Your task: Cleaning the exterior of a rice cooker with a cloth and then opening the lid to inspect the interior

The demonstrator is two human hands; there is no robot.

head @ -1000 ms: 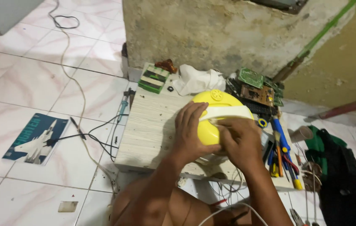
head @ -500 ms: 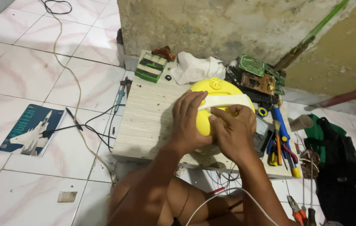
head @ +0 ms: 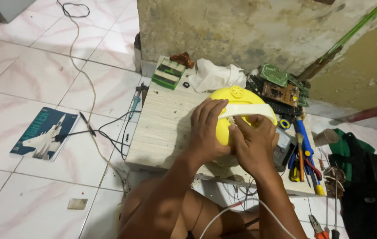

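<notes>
Both hands (head: 230, 135) curled, seemingly gripping — yellow casing (head: 237, 104)

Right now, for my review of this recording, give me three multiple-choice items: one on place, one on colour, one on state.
1. Where does the booklet lie? A on the board; B on the floor tiles; C against the wall.
2. What colour is the round casing? A yellow; B red; C blue.
3. How are the hands? A both free; B one on the casing; C both on the casing.

B: it lies on tiles left of the board.
A: its shell is yellow.
C: left hand and right hand both press it.
</notes>
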